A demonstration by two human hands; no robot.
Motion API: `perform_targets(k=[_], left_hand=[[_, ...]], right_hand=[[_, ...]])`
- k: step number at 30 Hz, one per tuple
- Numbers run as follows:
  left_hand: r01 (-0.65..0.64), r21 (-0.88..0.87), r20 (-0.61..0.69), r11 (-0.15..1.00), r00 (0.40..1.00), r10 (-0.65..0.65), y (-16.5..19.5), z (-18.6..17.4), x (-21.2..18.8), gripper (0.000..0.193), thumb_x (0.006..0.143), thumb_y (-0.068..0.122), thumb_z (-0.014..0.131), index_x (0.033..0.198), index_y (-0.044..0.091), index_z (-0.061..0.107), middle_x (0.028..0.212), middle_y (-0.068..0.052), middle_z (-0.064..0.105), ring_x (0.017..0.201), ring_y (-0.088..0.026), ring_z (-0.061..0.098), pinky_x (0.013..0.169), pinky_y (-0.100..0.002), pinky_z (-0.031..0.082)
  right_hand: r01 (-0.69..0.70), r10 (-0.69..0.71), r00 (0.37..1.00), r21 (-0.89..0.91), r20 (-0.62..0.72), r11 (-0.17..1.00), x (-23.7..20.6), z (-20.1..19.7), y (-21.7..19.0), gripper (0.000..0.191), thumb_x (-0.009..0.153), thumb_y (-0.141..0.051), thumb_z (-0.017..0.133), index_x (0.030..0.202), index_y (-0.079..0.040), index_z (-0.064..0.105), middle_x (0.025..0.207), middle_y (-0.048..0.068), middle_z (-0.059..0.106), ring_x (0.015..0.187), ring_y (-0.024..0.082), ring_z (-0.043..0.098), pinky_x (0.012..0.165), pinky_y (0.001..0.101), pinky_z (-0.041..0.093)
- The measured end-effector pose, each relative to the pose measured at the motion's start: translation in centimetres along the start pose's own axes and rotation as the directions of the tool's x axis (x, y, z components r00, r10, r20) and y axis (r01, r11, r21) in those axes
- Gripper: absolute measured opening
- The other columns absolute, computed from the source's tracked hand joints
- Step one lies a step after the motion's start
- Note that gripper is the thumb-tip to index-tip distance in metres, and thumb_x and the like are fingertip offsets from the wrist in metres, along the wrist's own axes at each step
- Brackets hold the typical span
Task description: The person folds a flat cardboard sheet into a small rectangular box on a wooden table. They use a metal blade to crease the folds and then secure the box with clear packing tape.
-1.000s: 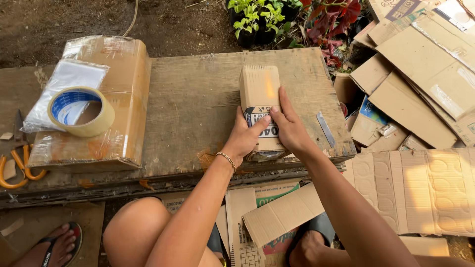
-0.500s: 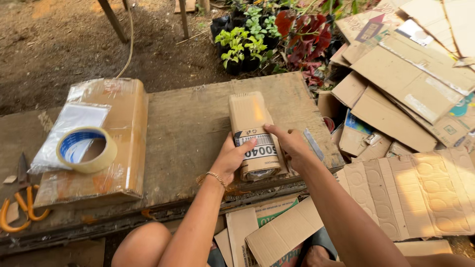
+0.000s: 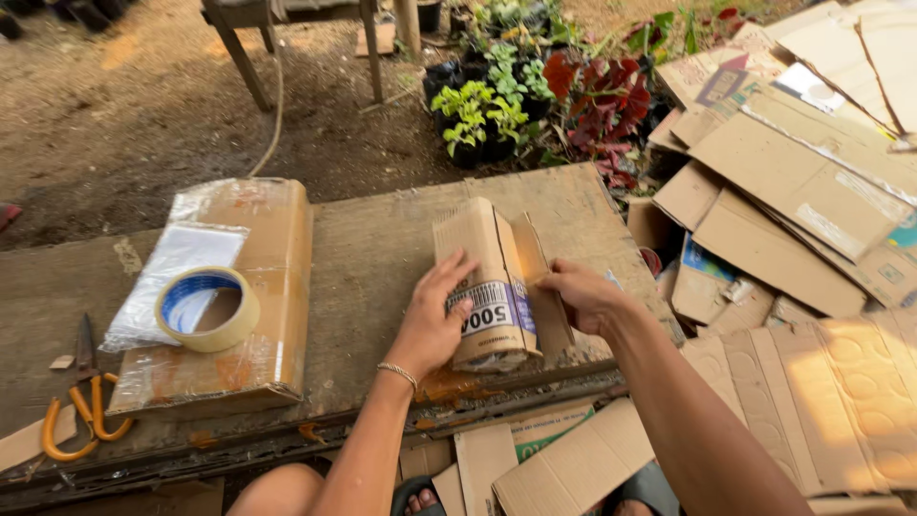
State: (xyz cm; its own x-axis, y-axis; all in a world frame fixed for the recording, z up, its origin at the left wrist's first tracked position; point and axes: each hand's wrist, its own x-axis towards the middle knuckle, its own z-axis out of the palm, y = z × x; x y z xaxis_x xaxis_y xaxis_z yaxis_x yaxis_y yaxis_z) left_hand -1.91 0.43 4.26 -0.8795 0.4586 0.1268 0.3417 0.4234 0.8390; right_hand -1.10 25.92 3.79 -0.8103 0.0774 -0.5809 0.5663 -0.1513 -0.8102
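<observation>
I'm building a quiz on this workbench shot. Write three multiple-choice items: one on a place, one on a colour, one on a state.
1. Where does the pale roll of clear packing tape lie?
A. on the plastic-wrapped brown cardboard box
B. on the dirt ground
C. among the potted plants

2. What colour are the scissors' handles?
A. blue
B. orange
C. green

3. How is the folded brown cardboard piece held?
A. by neither hand
B. by the right hand only
C. the left hand lies on its front while the right hand grips its side flap

Answers: 1 A, the roll sits atop the wrapped box. 2 B, orange loops show at the table's left edge. 3 C, both hands touch it.
</observation>
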Motion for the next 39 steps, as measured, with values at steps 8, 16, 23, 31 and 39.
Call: perform_targets(k=[8,16,23,31,39], left_hand=[[0.143,0.130,0.008,0.981,0.989,-0.145,3.3,-1.1,0.5,0.075,0.085,0.036,0.078,0.143,-0.002,0.049,0.151,-0.015,0.049,0.142,-0.031,0.043,0.118,-0.041,0.034],[0.124,0.153,0.169,0.980,0.974,-0.149,4.1,-0.8,2.4,0.073,0.084,0.024,0.075,0.147,0.000,0.047,0.149,-0.013,0.054,0.136,-0.031,0.054,0.112,-0.038,0.042],[-0.007,0.189,0.191,0.982,0.981,-0.029,1.8,0.4,2.7,0.072,0.087,0.024,0.076,0.147,0.001,0.043,0.157,-0.013,0.043,0.141,-0.033,0.043,0.115,-0.040,0.034],[-0.002,0.176,0.234,0.984,0.972,-0.040,2.4,-1.8,4.1,0.057,0.085,0.027,0.074,0.139,0.014,0.059,0.148,-0.008,0.057,0.134,-0.027,0.054,0.111,-0.038,0.042],[0.133,0.215,0.216,0.967,0.960,-0.180,7.7,-5.5,2.8,0.040,0.093,0.032,0.068,0.130,0.016,0.071,0.120,-0.005,0.077,0.105,-0.018,0.077,0.092,-0.031,0.061]], right_hand=[[0.166,-0.244,0.914,-0.252,-0.323,0.953,-5.6,5.6,-0.3,0.039,0.093,-0.009,0.059,0.127,0.005,0.045,0.110,0.021,0.061,0.085,0.029,0.068,0.068,0.0455,0.060],[0.306,-0.301,0.946,0.027,-0.118,0.952,-8.0,2.9,2.8,0.052,0.086,-0.011,0.057,0.135,-0.003,0.043,0.123,0.015,0.060,0.105,0.030,0.070,0.086,0.0410,0.060],[0.312,-0.915,0.302,-0.935,0.266,-0.169,-6.1,-1.0,0.6,0.095,0.060,-0.055,0.083,0.137,-0.011,0.049,0.132,0.019,0.060,0.125,0.040,0.056,0.100,0.0485,0.047],[0.530,-0.482,0.585,-0.757,0.652,-0.382,-4.7,0.1,-4.2,0.063,0.074,-0.050,0.078,0.128,-0.021,0.067,0.142,-0.005,0.061,0.129,0.023,0.058,0.091,0.0415,0.054],[0.347,-0.477,0.732,-0.868,0.487,-0.354,-5.9,4.0,-2.8,0.065,0.078,-0.060,0.075,0.117,-0.009,0.066,0.115,0.004,0.070,0.101,0.024,0.069,0.079,0.0398,0.057]])
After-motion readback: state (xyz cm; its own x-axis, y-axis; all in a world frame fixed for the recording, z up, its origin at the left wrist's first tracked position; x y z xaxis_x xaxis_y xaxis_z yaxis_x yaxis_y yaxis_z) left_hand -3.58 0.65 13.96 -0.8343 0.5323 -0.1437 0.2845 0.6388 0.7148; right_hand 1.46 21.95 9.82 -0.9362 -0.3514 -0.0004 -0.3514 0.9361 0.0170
